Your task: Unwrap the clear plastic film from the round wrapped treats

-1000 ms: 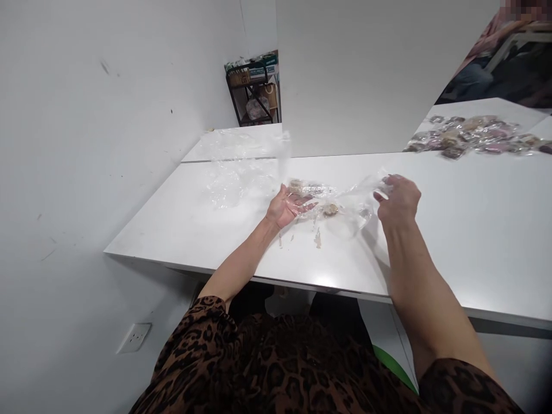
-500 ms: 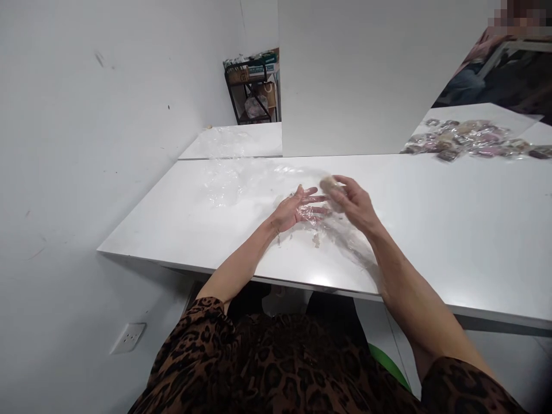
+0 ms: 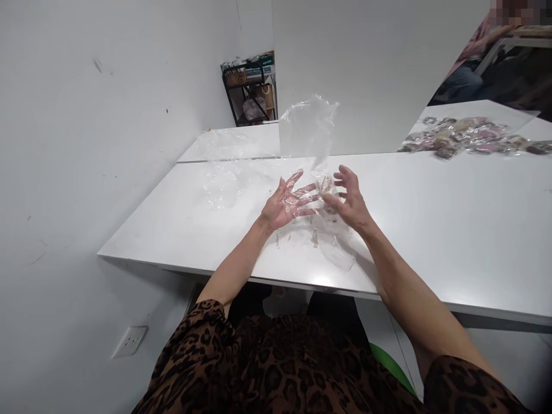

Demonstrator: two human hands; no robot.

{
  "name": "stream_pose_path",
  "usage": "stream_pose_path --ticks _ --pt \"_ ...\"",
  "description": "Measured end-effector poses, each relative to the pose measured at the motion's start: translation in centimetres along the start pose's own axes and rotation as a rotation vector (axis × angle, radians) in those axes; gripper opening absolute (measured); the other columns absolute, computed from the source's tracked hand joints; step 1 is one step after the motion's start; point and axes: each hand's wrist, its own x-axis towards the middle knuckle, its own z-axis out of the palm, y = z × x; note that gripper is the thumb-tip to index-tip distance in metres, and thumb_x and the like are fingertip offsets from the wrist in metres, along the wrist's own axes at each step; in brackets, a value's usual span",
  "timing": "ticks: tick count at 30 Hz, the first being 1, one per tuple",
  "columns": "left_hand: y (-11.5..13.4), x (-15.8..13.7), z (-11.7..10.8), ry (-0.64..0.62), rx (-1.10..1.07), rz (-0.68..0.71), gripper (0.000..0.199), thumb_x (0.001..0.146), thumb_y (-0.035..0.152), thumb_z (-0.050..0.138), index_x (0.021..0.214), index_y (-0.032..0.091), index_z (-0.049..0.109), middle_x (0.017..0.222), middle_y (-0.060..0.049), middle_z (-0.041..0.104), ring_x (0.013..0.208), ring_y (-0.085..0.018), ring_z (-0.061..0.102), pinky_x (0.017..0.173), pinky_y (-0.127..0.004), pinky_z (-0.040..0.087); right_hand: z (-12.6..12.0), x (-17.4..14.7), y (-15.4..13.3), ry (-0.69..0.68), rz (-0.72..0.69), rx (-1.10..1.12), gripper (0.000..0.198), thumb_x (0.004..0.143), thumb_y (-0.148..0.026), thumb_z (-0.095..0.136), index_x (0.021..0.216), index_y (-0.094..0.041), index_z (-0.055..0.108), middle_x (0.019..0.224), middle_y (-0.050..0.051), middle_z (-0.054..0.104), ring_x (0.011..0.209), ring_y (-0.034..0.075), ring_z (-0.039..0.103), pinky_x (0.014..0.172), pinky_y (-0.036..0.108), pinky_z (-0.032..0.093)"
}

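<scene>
Palm up and fingers spread, my left hand (image 3: pixel 278 208) has clear plastic film lying across its palm and fingers. My right hand (image 3: pixel 354 208) faces it, fingers apart and curved, with the thumb close to a small brownish item (image 3: pixel 325 185) seen through the film. The item's exact kind is blurred by the wrinkled plastic. One end of the clear plastic film (image 3: pixel 313 123) stands up behind the hands. Another end (image 3: pixel 340 253) droops toward the table's front edge. Small brownish crumbs (image 3: pixel 314 237) lie under the hands.
More crumpled clear film (image 3: pixel 222 187) lies at the left of the white table (image 3: pixel 431 230). Several wrapped small pieces (image 3: pixel 470 138) are heaped at the back right. A grey-white panel (image 3: pixel 366 75) rises at the back. A black shelf (image 3: pixel 248 86) stands beyond it; a person is at far right.
My right hand held the brownish item half a second ago; now its fingers have opened, and the item sits in the film. The film has flared upward. My left hand moved slightly left.
</scene>
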Motion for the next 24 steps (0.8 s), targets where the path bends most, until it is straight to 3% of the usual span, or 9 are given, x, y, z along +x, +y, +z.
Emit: stream_pose_path --ticks 2,3,6,9,13,18,24 --pt "0.1 -0.1 0.0 -0.006 0.007 -0.019 0.054 0.102 0.063 0.044 0.145 0.033 0.059 0.143 -0.016 0.064 0.133 -0.035 0.063 0.108 -0.063 0.049 0.0 -0.1 -0.2 -0.046 -0.074 -0.102 0.084 0.064 -0.06 0.092 0.137 -0.032 0.063 0.147 0.01 0.056 0.136 0.035 0.051 0.108 0.054 0.052" --pt "0.2 -0.1 0.0 -0.017 0.018 -0.026 0.055 0.103 0.063 0.043 0.146 0.033 0.058 0.142 -0.016 0.065 0.133 -0.034 0.064 0.109 -0.063 0.049 -0.1 -0.1 -0.2 -0.072 -0.067 -0.101 0.076 0.066 -0.06 0.091 0.131 -0.03 0.067 0.143 0.01 0.059 0.133 0.034 0.053 0.106 0.052 0.053" --pt "0.6 -0.3 0.1 -0.041 0.064 -0.019 0.059 0.103 0.065 0.038 0.149 0.033 0.055 0.139 -0.016 0.068 0.132 -0.035 0.065 0.108 -0.063 0.05 -0.5 0.2 -0.3 -0.109 0.096 0.081 0.048 0.077 -0.063 0.082 0.105 -0.024 0.077 0.108 0.008 0.071 0.099 0.025 0.067 0.08 0.038 0.059" --pt "1.1 -0.4 0.0 -0.046 0.08 0.025 0.06 0.104 0.066 0.034 0.153 0.035 0.051 0.139 -0.015 0.068 0.132 -0.036 0.065 0.106 -0.063 0.051 -0.8 0.7 -0.4 -0.068 0.293 0.333 0.045 0.072 -0.06 0.087 0.091 -0.02 0.077 0.08 0.004 0.069 0.067 0.015 0.06 0.056 0.027 0.052" --pt "1.3 -0.5 0.0 -0.038 0.043 0.054 0.061 0.106 0.065 0.029 0.155 0.035 0.047 0.147 -0.014 0.063 0.136 -0.037 0.061 0.11 -0.066 0.047 -0.1 0.6 -0.7 -0.152 0.459 0.546 0.051 0.069 -0.058 0.089 0.102 -0.023 0.072 0.086 0.003 0.073 0.067 0.015 0.065 0.056 0.027 0.056" --pt "1.3 -0.6 -0.1 -0.039 0.033 0.073 0.063 0.105 0.067 0.025 0.157 0.039 0.044 0.154 -0.012 0.058 0.142 -0.04 0.056 0.115 -0.068 0.041 1.4 -0.3 -0.9 -0.252 0.545 0.595 0.075 0.063 -0.041 0.096 0.127 -0.028 0.059 0.11 0.004 0.077 0.08 0.019 0.073 0.064 0.031 0.061" --pt "1.5 -0.2 -0.8 -0.002 0.09 0.17 0.061 0.104 0.068 0.028 0.155 0.04 0.047 0.148 -0.01 0.063 0.135 -0.037 0.062 0.113 -0.061 0.045 1.4 0.0 -0.9 -0.213 0.573 0.623 0.062 0.07 -0.029 0.088 0.125 -0.025 0.06 0.098 0.002 0.076 0.073 0.017 0.071 0.065 0.03 0.06"
